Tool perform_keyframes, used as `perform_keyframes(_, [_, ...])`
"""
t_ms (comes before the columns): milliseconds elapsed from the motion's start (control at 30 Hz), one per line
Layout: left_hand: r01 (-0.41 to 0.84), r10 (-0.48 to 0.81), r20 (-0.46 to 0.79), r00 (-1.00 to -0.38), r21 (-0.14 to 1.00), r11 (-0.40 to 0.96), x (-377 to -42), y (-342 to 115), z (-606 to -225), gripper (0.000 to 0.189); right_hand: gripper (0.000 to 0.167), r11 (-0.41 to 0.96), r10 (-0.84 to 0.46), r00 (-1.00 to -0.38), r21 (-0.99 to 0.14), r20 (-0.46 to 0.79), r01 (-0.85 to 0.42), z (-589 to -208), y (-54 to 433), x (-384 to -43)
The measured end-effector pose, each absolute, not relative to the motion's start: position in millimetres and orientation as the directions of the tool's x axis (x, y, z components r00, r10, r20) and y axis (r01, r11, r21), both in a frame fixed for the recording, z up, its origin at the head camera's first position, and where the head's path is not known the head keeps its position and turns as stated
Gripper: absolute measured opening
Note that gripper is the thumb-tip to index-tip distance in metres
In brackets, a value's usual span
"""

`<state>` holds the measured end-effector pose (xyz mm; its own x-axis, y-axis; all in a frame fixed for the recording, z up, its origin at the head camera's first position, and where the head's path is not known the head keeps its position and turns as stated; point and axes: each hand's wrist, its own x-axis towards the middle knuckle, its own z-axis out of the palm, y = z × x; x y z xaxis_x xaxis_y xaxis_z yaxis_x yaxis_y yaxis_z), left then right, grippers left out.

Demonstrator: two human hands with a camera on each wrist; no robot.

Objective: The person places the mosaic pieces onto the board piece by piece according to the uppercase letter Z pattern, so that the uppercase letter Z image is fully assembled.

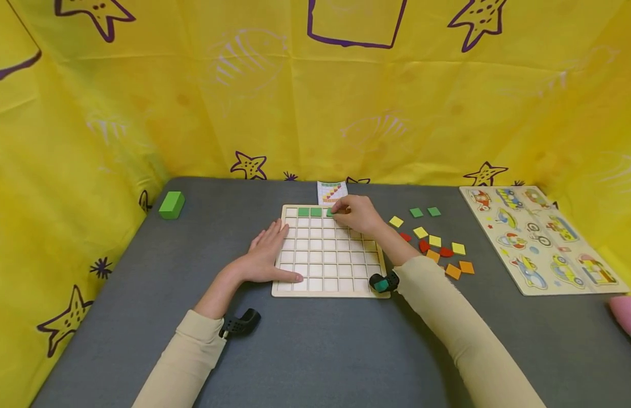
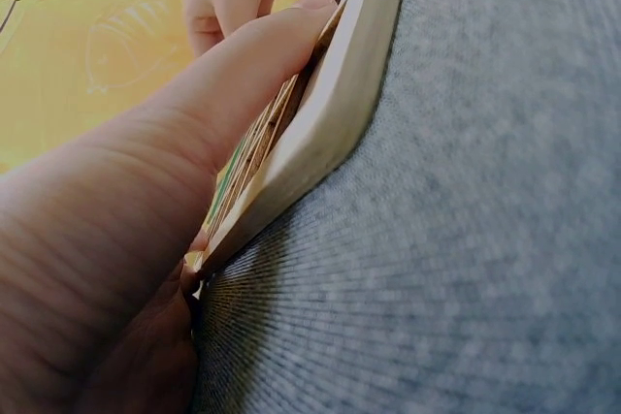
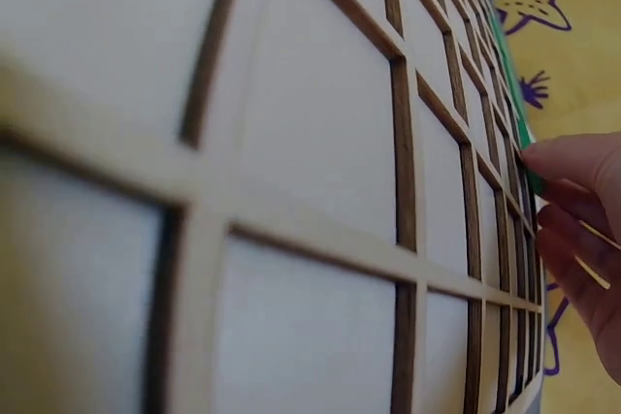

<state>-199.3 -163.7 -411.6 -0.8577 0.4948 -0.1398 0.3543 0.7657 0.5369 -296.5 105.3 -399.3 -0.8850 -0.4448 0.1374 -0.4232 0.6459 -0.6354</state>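
Note:
A wooden grid board [image 1: 329, 271] lies on the dark table with two green square tiles [image 1: 310, 212] in its top row. My right hand [image 1: 360, 215] reaches over that row and pinches another green tile [image 1: 329, 213] just right of them. In the right wrist view, the fingertips hold this tile [image 3: 532, 167] at the far edge of the grid. My left hand [image 1: 266, 256] rests along the board's left side, fingers spread. Its thumb [image 2: 281, 41] lies over the near edge in the left wrist view.
A printed pattern card [image 1: 333, 192] lies behind the board. To the right are two loose green tiles [image 1: 424, 212] and several yellow, red and orange pieces [image 1: 435, 241]. A picture puzzle [image 1: 542, 241] lies far right, near a pink object [image 1: 627, 314]. A green block [image 1: 172, 205] stands far left.

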Motion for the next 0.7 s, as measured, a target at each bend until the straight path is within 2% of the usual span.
perform_keyframes(233, [0.352, 0.493, -0.150, -0.857, 0.529, 0.772, -199, -161, -410, 0.123, 0.015, 0.683, -0.467, -0.873, -0.570, 0.140, -0.457, -398, 100, -296])
perform_keyframes(467, [0.355, 0.496, -0.149, -0.856, 0.528, 0.771, -200, -161, -411, 0.123, 0.022, 0.641, -0.420, -0.900, -0.663, 0.121, -0.388, -395, 114, -290])
perform_keyframes(700, [0.346, 0.490, -0.152, -0.859, 0.532, 0.772, -199, -163, -411, 0.123, 0.019, 0.672, -0.311, -0.940, -0.666, 0.142, -0.323, -395, 152, -291])
